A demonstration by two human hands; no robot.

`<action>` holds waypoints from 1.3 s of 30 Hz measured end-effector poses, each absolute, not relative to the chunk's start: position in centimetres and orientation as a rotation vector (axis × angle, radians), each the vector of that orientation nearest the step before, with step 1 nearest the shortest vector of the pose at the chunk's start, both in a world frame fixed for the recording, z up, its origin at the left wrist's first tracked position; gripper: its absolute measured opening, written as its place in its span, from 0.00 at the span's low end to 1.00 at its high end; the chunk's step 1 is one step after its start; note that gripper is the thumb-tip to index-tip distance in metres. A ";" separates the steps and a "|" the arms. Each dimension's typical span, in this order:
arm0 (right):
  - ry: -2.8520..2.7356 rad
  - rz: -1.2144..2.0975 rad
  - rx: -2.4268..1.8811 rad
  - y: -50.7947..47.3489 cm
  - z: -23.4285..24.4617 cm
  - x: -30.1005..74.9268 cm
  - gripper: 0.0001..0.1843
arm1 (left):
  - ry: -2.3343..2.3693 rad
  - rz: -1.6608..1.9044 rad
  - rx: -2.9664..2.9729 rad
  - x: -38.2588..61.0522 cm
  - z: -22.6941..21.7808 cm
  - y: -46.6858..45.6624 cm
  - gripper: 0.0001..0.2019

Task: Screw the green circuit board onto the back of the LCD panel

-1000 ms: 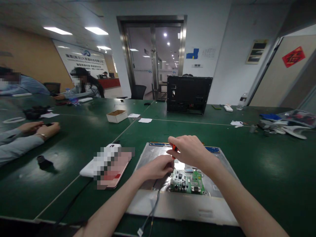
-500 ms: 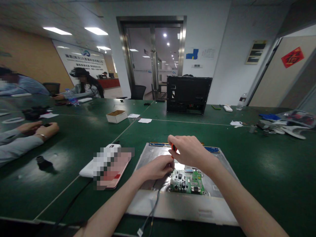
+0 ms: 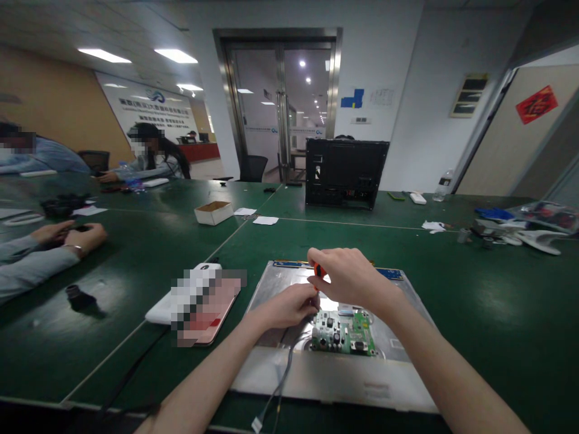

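My right hand (image 3: pixel 346 274) is closed round the orange-and-black handle of a screwdriver (image 3: pixel 318 270), which points down at the far left corner of a green circuit board (image 3: pixel 344 333). Just below, my left hand (image 3: pixel 296 304) has its fingers pinched together by the screwdriver's shaft; whether they hold the shaft or a small part is hidden. The board lies on the silvery back of a flat display panel (image 3: pixel 312 383), with a blue strip board (image 3: pixel 391 274) along its far edge. A dark cable (image 3: pixel 286 374) with a white plug runs from beside the board over the near edge.
A white device (image 3: pixel 187 295) and a pink phone (image 3: pixel 212 313) lie left of the panel. Beyond stand a small box (image 3: pixel 213 213) and a black monitor housing (image 3: pixel 346 175). A co-worker's hands (image 3: pixel 75 236) are at the left. Bags and scraps (image 3: pixel 520 229) lie at the right.
My right hand has shifted very slightly on the screwdriver handle. My left hand, the panel and the board stay in place.
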State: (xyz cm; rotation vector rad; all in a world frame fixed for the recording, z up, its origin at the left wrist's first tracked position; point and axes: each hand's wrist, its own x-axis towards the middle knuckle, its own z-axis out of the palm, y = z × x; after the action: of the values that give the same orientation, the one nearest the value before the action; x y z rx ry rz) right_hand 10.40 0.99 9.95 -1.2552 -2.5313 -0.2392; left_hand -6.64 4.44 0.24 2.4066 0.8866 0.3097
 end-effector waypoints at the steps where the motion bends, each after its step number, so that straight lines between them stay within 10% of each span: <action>1: -2.526 -0.227 -1.255 1.0 9.9 10.5 0.05 | 0.886 0.310 2.407 -6.7 0.2 4.5 0.08; 7: -2.573 -0.054 -1.185 0.8 10.1 10.8 0.16 | 0.860 0.352 2.416 -6.7 0.2 4.4 0.07; 39: -2.525 -0.205 -1.273 1.1 10.0 10.2 0.07 | 0.877 0.305 2.390 -6.7 0.2 4.5 0.06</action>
State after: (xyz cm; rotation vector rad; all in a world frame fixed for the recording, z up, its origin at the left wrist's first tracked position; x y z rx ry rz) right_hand 10.25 1.06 9.98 -1.2727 -2.5253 -0.2051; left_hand -6.73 4.54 0.18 2.3896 0.8769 0.3053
